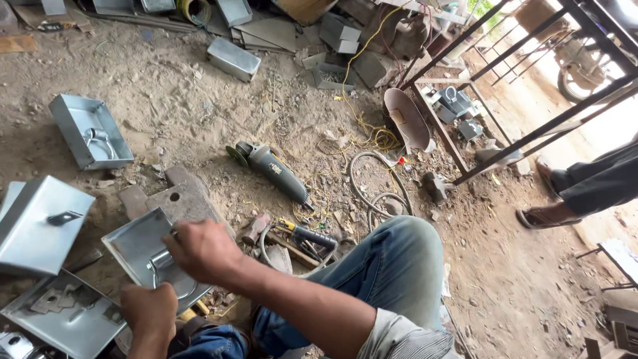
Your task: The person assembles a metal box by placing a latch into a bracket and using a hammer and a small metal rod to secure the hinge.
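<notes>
On dirt floor (199, 100), both hands' grip holds metal tray (133, 249).

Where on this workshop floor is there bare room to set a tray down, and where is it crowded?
Free: the dirt between the open tray, the grinder and the box; also the ground right of the knee, toward the sandalled foot. Crowded: around both hands, left and right, with trays; the top edge, with scrap; and the cables by the frame.

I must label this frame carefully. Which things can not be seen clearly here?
Head view only:
- Right hand hides the handle on the metal tray; its grip is unclear.
- Left hand covers the tray's near edge.
- Bystander's leg: cut by the right edge.
- Grinder disc: too small to judge.
</notes>
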